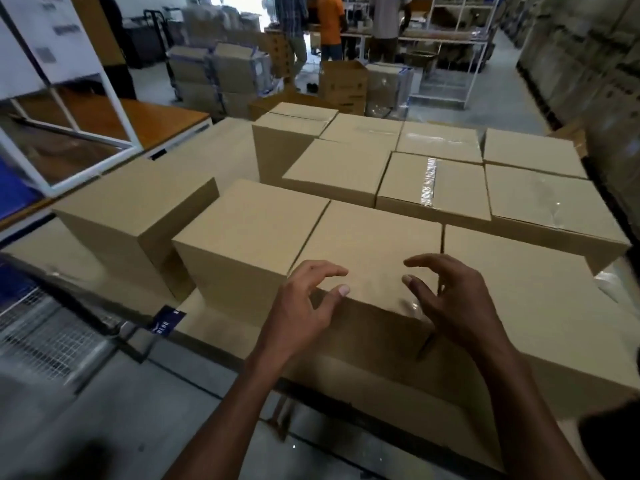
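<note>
Hemming middle box [367,244]: 2 neighbour boxes [249,223]

I have one wide-angle view, worn on the head, facing forward and tilted well down over the near edge of a block of cardboard boxes [433,181]. It sits close in: the wearer's left hand [304,299] and right hand [450,299] come up from the bottom edge and fill the lower middle, above the nearest box [367,244]. Straight lines bow towards the frame's edges. Higher up, I see across the box tops to the floor [485,98], the shelving [450,39] and people [330,26] standing far off
</note>
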`<state>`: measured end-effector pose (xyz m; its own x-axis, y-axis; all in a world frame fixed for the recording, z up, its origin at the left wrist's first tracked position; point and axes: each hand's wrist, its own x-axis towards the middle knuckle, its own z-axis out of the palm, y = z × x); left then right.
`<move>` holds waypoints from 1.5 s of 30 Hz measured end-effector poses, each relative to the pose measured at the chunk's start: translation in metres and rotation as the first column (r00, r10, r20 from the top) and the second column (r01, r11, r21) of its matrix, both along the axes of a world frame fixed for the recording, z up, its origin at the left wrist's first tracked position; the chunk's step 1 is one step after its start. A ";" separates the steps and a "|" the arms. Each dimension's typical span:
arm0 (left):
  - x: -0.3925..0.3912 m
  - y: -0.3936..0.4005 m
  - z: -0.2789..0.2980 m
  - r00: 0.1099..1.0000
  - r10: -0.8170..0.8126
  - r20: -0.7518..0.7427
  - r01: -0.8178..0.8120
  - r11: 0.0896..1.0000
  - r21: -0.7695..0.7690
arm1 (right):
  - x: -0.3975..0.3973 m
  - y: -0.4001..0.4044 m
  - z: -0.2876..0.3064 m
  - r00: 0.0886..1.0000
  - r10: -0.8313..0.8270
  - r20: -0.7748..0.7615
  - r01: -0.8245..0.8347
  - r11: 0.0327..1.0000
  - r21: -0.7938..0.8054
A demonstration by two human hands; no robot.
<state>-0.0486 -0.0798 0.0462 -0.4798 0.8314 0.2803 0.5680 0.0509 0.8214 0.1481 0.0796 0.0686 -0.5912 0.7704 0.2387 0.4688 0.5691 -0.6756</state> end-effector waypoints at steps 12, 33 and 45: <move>-0.152 -0.036 -0.005 0.999 0.021 -0.040 -0.024 0.998 -0.066 | -0.161 -0.034 -0.018 1.000 0.017 0.017 -0.016 0.998 -0.053; -0.250 0.007 0.006 0.995 0.095 -0.033 -0.096 0.995 -0.029 | -0.266 0.001 -0.020 0.996 0.029 0.079 -0.027 0.999 -0.027; -0.396 -0.038 0.001 0.993 0.062 -0.104 -0.067 0.997 -0.045 | -0.406 -0.067 -0.024 0.993 0.034 0.114 -0.027 0.998 -0.063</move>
